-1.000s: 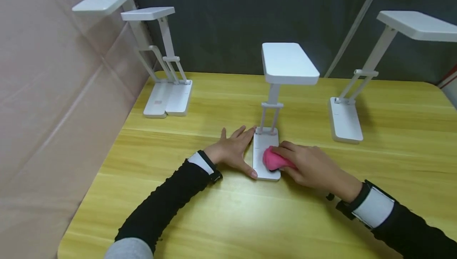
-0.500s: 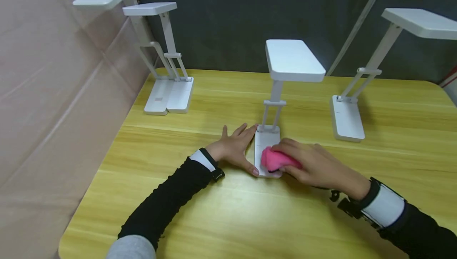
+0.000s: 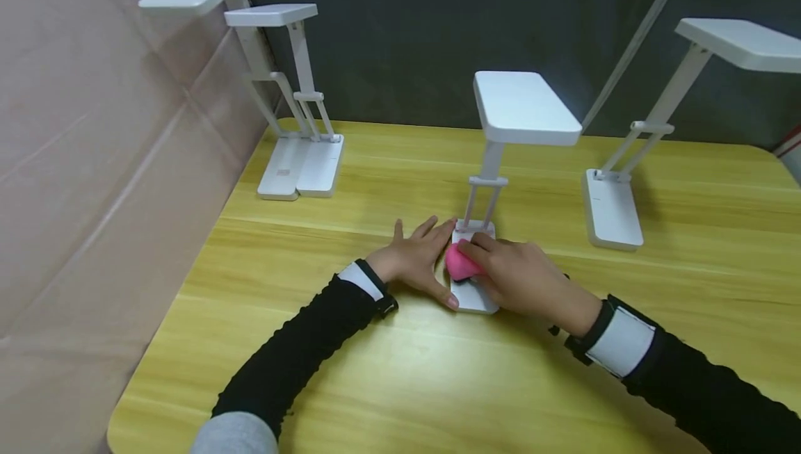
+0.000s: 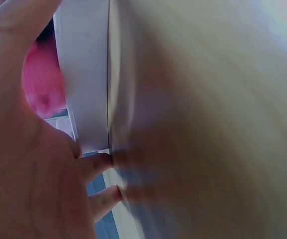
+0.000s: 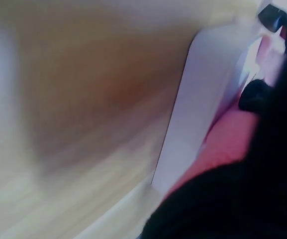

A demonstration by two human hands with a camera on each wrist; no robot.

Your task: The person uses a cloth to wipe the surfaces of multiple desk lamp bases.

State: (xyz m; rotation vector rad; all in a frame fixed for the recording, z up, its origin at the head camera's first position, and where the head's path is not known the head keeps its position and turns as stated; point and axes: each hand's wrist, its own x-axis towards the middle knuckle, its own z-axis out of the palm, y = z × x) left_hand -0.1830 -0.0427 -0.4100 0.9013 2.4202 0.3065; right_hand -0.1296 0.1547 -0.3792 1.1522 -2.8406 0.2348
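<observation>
In the head view a white folding desk lamp (image 3: 528, 110) stands mid-table, its flat head raised over a slim post. My right hand (image 3: 522, 274) grips a bunched pink cloth (image 3: 460, 263) on top of the lamp's base (image 3: 477, 301), towards its left edge. With fingers spread, my left hand (image 3: 416, 259) lies along the left side of that base, the thumb at its near corner and a fingertip near the post. The left wrist view shows the cloth over the base's side wall (image 4: 86, 64). A black strap hides much of the right wrist view.
Two more white lamps (image 3: 320, 165) stand side by side at the back left, and another lamp (image 3: 613, 214) is at the right. All are on a yellow wood-grain table (image 3: 400, 384). A pale curtain (image 3: 94, 162) borders the left, a dark one (image 3: 388, 44) the back.
My right hand has shifted the pink cloth left and farther up the base, towards the post. The left hand keeps its place at the base. The head view has shifted slightly.
</observation>
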